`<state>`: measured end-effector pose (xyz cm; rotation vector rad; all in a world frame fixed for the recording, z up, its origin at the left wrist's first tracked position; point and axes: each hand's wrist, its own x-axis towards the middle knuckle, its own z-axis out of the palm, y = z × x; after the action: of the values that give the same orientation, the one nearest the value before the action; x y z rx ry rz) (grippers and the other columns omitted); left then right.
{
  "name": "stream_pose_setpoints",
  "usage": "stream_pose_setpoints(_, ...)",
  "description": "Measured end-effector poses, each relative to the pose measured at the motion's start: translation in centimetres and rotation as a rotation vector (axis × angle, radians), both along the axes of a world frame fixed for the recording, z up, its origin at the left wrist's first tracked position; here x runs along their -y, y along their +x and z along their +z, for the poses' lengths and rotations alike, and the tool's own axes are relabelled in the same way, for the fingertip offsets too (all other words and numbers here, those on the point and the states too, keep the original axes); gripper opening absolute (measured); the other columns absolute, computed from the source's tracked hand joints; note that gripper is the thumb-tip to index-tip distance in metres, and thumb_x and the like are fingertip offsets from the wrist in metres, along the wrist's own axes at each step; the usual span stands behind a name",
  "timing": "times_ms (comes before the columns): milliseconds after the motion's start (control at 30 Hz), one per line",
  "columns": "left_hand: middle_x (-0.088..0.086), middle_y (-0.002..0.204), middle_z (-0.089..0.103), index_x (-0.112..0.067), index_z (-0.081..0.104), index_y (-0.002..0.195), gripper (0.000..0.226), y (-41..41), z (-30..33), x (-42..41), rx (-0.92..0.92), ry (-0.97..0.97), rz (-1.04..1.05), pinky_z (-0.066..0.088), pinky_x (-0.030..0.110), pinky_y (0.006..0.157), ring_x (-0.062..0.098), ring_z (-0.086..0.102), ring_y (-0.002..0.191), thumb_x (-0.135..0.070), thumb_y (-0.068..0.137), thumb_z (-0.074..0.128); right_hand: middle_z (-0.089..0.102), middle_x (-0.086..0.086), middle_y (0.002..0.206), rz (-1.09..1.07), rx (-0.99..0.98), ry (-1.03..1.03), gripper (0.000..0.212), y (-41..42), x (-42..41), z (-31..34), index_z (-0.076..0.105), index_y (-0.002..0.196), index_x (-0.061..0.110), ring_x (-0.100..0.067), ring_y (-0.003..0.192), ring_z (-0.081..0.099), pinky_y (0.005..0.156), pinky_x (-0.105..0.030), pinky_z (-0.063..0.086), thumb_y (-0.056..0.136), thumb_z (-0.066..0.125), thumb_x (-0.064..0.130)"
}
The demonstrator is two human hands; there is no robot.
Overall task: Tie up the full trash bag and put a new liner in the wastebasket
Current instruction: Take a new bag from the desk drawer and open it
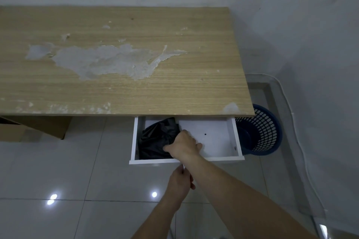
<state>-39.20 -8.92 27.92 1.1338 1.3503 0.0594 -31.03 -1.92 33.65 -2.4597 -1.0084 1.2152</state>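
From the head camera, the right hand (pixel 183 144) reaches into the open white drawer (pixel 219 137) under the desk (pixel 136 87), its fingers curled into the crumpled black bags (pixel 157 139) that fill the part of the drawer to its left. The grip looks like a pinch on a fold of plastic, though the fingertips are buried in the bag and I cannot tell how much they have caught.

The left hand (pixel 180 179) sits just below and nearer the body than the right, at the drawer's front edge. Its fingers appear curled at the underside of the front panel, holding the drawer out, but the right forearm crosses over it and hides the contact.

The blue wastebasket (pixel 260 132) stands on the floor to the right of the right hand, just beside the drawer, and it looks bare inside, with no liner. No tied bag is in view.

To do this step well, I would take one single bag, not the whole wad: pinch a free edge, lift slowly and let the others fall away. The left hand should steady the drawer so that it neither slides nor tips. Thin plastic clings, so shake the bag open before carrying it right to the basket.
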Motion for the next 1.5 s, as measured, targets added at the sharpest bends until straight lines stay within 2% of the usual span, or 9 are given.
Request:
stream_pose_setpoints(67, 0.015, 0.090, 0.072, -0.007, 0.065, 0.100, 0.040, -0.1, -0.1, 0.0, -0.009, 0.005, -0.008, 0.056, 0.028, 0.065, 0.016, 0.068, 0.065, -0.033, 0.101, 0.035, 0.063, -0.001, 0.098, 0.011, -0.122, 0.141, 0.021, 0.0, 0.3, -0.2, 0.061, 0.095, 0.018, -0.022, 0.097, 0.060, 0.091, -0.041, 0.047, 0.080, 0.074, 0.025)
stream_pose_setpoints(167, 0.015, 0.083, 0.069, -0.002, 0.063, 0.100, 0.038, -0.2, 0.2, 0.1, -0.011, 0.020, -0.014, 0.047, 0.021, 0.058, 0.010, 0.062, 0.060, -0.025, 0.102, 0.033, 0.053, -0.001, 0.114, 0.135, -0.139, 0.452, 0.030, 0.4, 1.3, 1.4, 0.064, 0.114, 0.014, -0.016, 0.104, 0.053, 0.094, -0.037, 0.051, 0.085, 0.071, 0.017)
stream_pose_setpoints(300, 0.003, 0.071, 0.058, -0.005, 0.055, 0.086, 0.038, -0.1, 0.7, 0.3, 0.002, 0.028, 0.021, 0.041, 0.023, 0.059, 0.012, 0.061, 0.058, -0.030, 0.106, 0.035, 0.058, -0.008, 0.104, 0.491, 0.265, 1.039, 0.032, 2.3, 2.1, 5.8, 0.059, 0.109, 0.007, -0.026, 0.088, 0.058, 0.067, -0.035, 0.053, 0.079, 0.067, 0.014)
stream_pose_setpoints(433, 0.002, 0.070, 0.057, -0.012, 0.051, 0.079, 0.043, 0.0, 1.0, 0.3, 0.011, 0.048, 0.051, 0.040, 0.026, 0.060, 0.015, 0.063, 0.057, -0.041, 0.106, 0.035, 0.064, -0.018, 0.095, 0.436, 0.705, 1.358, 0.031, 7.1, 0.1, 9.6, 0.052, 0.109, 0.008, -0.033, 0.080, 0.058, 0.067, -0.036, 0.048, 0.078, 0.057, 0.008)
stream_pose_setpoints(533, 0.003, 0.070, 0.056, -0.012, 0.050, 0.079, 0.043, 0.2, 1.3, 0.2, 0.014, 0.060, 0.063, 0.040, 0.028, 0.061, 0.015, 0.063, 0.057, -0.041, 0.106, 0.035, 0.059, -0.017, 0.103, 0.354, 0.961, 1.058, 0.029, 12.6, -1.8, 10.1, 0.060, 0.111, 0.009, -0.036, 0.088, 0.056, 0.069, -0.044, 0.048, 0.082, 0.061, 0.004)
stream_pose_setpoints(600, 0.003, 0.070, 0.055, -0.012, 0.050, 0.079, 0.043, 0.5, 1.4, 0.0, 0.016, 0.076, 0.083, 0.040, 0.026, 0.059, 0.015, 0.063, 0.058, -0.040, 0.106, 0.035, 0.052, -0.014, 0.123, 0.434, 1.009, 0.661, 0.043, 15.8, -2.2, 8.8, 0.056, 0.123, 0.015, -0.035, 0.109, 0.051, 0.083, -0.046, 0.047, 0.084, 0.071, 0.024)
stream_pose_setpoints(667, 0.003, 0.068, 0.053, -0.012, 0.050, 0.078, 0.043, 0.8, 1.5, -0.5, 0.015, 0.094, 0.103, 0.039, 0.025, 0.057, 0.016, 0.063, 0.058, -0.041, 0.106, 0.035, 0.034, -0.011, 0.149, 0.560, 0.815, 0.295, 0.073, 17.7, -1.8, 7.2, 0.038, 0.146, 0.023, -0.035, 0.134, 0.034, 0.104, -0.052, 0.037, 0.087, 0.059, 0.060)
stream_pose_setpoints(733, 0.003, 0.068, 0.053, -0.012, 0.050, 0.077, 0.044, 1.2, 1.5, -1.1, 0.004, 0.108, 0.102, 0.040, 0.026, 0.058, 0.016, 0.064, 0.059, -0.042, 0.106, 0.034, 0.012, 0.000, 0.164, 0.578, 0.629, 0.141, 0.077, 18.7, -1.3, 5.7, 0.014, 0.158, 0.032, -0.032, 0.147, 0.015, 0.114, -0.056, 0.024, 0.094, 0.035, 0.071)
stream_pose_setpoints(1500, 0.005, 0.075, 0.048, -0.012, 0.058, 0.099, 0.043, 6.7, 1.6, -11.7, -0.005, 0.153, 0.139, 0.039, 0.031, 0.062, 0.016, 0.063, 0.062, -0.044, 0.106, 0.031, 0.013, 0.004, 0.166, 0.432, 0.516, 0.125, 0.058, 20.1, -2.4, 4.5, 0.015, 0.157, 0.039, -0.030, 0.147, 0.020, 0.114, -0.055, 0.024, 0.103, 0.025, 0.057)
